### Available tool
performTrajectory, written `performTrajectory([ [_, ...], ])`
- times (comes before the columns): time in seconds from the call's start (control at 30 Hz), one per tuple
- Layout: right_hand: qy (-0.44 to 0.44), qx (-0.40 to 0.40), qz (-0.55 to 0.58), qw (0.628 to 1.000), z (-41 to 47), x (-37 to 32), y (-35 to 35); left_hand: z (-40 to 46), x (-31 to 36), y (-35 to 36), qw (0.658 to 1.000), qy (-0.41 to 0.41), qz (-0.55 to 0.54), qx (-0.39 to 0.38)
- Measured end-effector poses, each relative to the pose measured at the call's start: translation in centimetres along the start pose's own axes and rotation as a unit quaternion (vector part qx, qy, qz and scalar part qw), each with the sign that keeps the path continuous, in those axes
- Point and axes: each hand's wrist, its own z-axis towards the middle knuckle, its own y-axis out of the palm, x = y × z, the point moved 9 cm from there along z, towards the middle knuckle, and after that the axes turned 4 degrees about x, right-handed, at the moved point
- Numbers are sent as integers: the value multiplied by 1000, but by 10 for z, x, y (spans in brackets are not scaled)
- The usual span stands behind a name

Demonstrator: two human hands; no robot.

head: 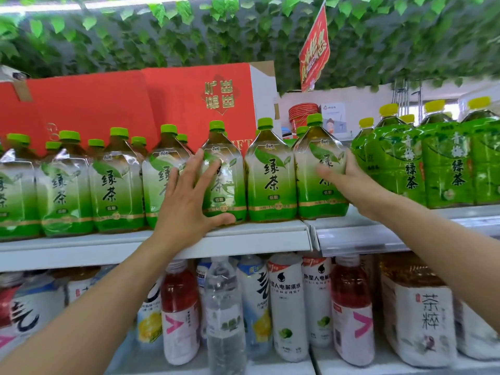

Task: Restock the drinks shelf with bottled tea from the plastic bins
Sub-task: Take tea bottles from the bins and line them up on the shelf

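Observation:
A row of large green tea bottles with green caps stands along the front of the white upper shelf [243, 236]. My left hand [189, 196] lies flat with spread fingers against the fronts of two bottles, mainly one green tea bottle [226, 182] near the middle. My right hand [349, 180] grips the right side of the rightmost bottle of that row [318, 169], with its thumb across the label. Another green tea bottle [270, 174] stands untouched between the two. The plastic bins are out of view.
Bright green plum tea bottles [411, 163] crowd the shelf right of my right hand. Red gift boxes [173, 104] stand behind the bottles. The lower shelf holds mixed drinks, among them a clear water bottle [224, 315]. Leaf garlands and a red sign [315, 55] hang above.

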Motion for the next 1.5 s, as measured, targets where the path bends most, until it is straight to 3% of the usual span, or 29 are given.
performTrajectory([
  [0.1,-31,-14,-170,985,-16,1,5,0,0,-1,1000,0,-7,7],
  [0.17,-39,0,-201,979,-20,0,7,0,0,-1,1000,-1,-11,10],
  [1.5,-68,36,-234,969,-35,-4,4,-4,-2,5,999,6,37,-17],
])
